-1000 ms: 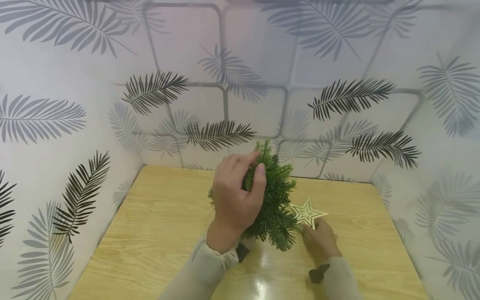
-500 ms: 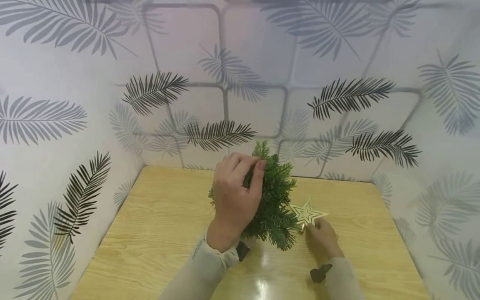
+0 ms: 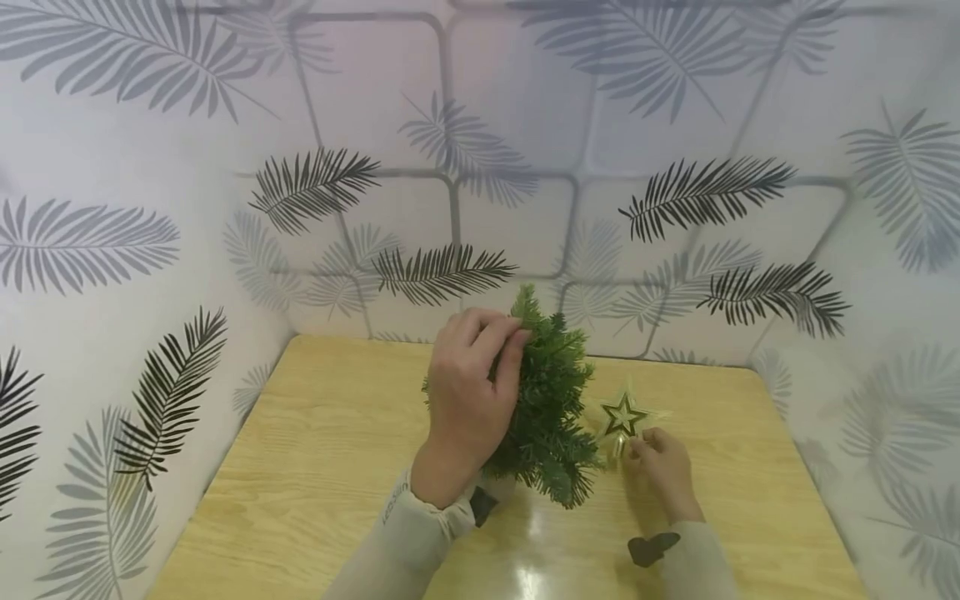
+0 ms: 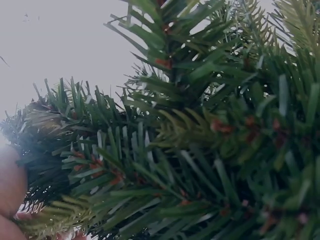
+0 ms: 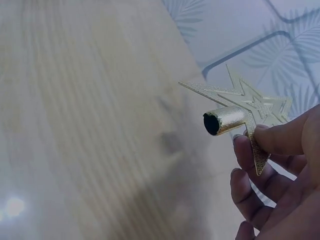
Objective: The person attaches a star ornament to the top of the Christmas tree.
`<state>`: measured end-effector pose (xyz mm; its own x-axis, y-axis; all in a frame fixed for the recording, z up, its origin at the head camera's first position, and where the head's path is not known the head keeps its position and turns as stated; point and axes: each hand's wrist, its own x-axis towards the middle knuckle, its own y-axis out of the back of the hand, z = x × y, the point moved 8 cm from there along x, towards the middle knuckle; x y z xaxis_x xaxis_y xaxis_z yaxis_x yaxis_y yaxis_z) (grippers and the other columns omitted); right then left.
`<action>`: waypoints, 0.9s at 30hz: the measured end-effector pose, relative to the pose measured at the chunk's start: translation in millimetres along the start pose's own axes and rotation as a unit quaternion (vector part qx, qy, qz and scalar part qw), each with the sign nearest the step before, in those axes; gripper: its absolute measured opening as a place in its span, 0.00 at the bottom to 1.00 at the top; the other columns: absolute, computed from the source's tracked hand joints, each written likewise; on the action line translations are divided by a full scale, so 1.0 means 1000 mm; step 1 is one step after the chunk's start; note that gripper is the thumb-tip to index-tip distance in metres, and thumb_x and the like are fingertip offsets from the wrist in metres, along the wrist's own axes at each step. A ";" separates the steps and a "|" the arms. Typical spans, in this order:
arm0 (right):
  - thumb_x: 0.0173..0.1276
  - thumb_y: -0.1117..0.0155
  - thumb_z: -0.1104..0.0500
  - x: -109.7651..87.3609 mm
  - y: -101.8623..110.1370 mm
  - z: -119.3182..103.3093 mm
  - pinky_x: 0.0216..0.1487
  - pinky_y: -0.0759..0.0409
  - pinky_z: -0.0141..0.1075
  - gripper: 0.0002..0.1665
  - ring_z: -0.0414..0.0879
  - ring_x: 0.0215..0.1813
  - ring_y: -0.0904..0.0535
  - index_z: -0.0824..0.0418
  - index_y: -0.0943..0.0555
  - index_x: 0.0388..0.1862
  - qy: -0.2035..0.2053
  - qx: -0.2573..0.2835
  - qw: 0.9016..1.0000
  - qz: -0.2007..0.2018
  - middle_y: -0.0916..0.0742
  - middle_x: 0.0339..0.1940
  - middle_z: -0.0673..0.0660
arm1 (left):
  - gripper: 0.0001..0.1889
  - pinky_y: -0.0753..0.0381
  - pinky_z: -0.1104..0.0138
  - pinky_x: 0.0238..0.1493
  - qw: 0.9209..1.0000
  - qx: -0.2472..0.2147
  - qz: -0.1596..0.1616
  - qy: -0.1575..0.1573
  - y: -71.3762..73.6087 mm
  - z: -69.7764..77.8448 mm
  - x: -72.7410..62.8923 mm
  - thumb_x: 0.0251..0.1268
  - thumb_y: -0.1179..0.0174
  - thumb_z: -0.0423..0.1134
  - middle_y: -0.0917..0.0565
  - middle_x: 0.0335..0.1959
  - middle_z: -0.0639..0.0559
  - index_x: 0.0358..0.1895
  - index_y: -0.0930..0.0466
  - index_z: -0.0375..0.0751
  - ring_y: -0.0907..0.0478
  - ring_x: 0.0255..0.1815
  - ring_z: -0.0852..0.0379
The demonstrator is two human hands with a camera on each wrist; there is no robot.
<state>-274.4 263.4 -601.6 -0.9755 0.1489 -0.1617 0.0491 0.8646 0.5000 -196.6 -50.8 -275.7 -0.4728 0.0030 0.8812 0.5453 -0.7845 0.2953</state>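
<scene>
Star topper, shiny gold, pinched in the right hand, is just right of the Christmas tree; the left hand pinches the tree near its top.

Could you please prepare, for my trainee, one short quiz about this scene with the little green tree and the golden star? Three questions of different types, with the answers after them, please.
1. True or false: the left hand is down at the foot of the green tree.
2. Multiple choice: where is the gold star? a) lying flat on the tabletop; b) in the right hand; c) fixed on the tree's top.
3. Short answer: which camera view looks into the dark open end of the star's gold tube?

Key:
1. False; it is near the top.
2. b
3. The right wrist view.
</scene>
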 end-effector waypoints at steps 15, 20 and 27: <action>0.79 0.38 0.58 -0.013 0.025 -0.049 0.49 0.27 0.42 0.13 0.44 0.42 0.22 0.69 0.18 0.46 0.077 0.044 0.992 0.084 0.09 0.38 0.60 | 0.15 0.25 0.55 0.37 1.000 0.001 -0.019 0.005 -0.001 -0.001 -0.003 0.80 0.43 0.44 0.18 0.36 0.48 0.39 0.13 0.38 0.23 0.34 0.48; 0.78 0.36 0.58 -0.016 0.030 -0.064 0.50 0.27 0.42 0.12 0.42 0.41 0.21 0.68 0.17 0.44 0.099 0.048 0.989 0.101 0.09 0.37 0.60 | 0.12 0.26 0.56 0.38 1.000 0.000 -0.029 0.009 -0.004 -0.002 -0.003 0.79 0.41 0.42 0.18 0.36 0.49 0.40 0.12 0.39 0.24 0.34 0.49; 0.78 0.36 0.58 -0.022 0.035 -0.093 0.52 0.27 0.40 0.13 0.39 0.41 0.20 0.69 0.17 0.43 0.138 0.067 0.982 0.112 0.09 0.37 0.62 | 0.11 0.28 0.56 0.36 0.999 0.008 -0.030 0.013 -0.002 -0.003 -0.002 0.78 0.40 0.41 0.19 0.36 0.49 0.40 0.12 0.40 0.25 0.33 0.49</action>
<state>-271.0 245.6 -501.9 -0.9572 0.2225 0.1852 0.2782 0.8835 0.3769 -198.5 -51.3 -278.9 -0.5221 0.0340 0.8522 0.5270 -0.7728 0.3536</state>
